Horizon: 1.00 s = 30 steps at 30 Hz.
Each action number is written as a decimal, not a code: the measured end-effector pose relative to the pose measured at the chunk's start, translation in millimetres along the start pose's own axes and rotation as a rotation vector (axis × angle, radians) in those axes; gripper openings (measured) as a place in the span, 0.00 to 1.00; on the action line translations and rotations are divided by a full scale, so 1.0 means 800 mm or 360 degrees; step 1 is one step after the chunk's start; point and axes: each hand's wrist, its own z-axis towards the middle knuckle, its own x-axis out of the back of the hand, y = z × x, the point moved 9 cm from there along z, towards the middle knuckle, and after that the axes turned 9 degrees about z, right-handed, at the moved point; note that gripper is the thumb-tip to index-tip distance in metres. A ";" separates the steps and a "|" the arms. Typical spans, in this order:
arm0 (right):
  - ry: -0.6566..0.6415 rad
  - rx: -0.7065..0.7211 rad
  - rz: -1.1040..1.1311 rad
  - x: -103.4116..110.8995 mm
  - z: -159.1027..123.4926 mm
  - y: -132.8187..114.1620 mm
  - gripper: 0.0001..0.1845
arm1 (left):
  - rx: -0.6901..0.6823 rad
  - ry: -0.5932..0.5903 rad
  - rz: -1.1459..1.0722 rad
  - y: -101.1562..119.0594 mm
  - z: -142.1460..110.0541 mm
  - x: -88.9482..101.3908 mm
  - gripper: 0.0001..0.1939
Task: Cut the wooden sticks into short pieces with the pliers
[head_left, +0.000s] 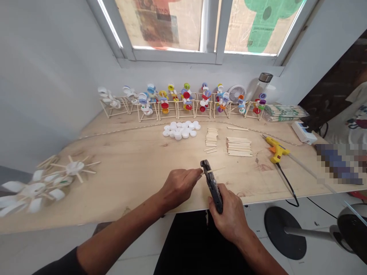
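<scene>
L hand (179,187) pinching stick (208,172), R hand (228,215) clamped on pliers (212,185), glue gun (275,149) beyond

The left hand (179,187) and the right hand (229,215) are bare, and so are the wrists just behind them. The left forearm (120,236) is bare too, from the wrist back toward the lower corner of the view, well behind the left hand, where a black sleeve (61,263) begins. The sleeve looks plain, with a soft cloth edge and no marking that can be made out. The right forearm (258,254) is bare as far as it shows at the lower edge of the view. Below and between the hands is black clothing (200,244), probably trousers, too shadowed for any detail.
</scene>
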 end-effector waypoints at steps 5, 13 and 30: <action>0.0027 0.0027 -0.0069 0.003 -0.002 -0.002 0.05 | -0.0012 -0.0032 -0.0080 0.002 0.000 0.000 0.07; -0.0069 -0.0056 0.0179 0.004 -0.001 -0.004 0.02 | -0.0081 0.0086 0.0264 0.011 0.005 0.011 0.07; -0.0060 -0.0027 -0.0046 -0.003 0.013 -0.002 0.02 | -0.0062 0.0119 0.0380 0.002 0.010 0.008 0.07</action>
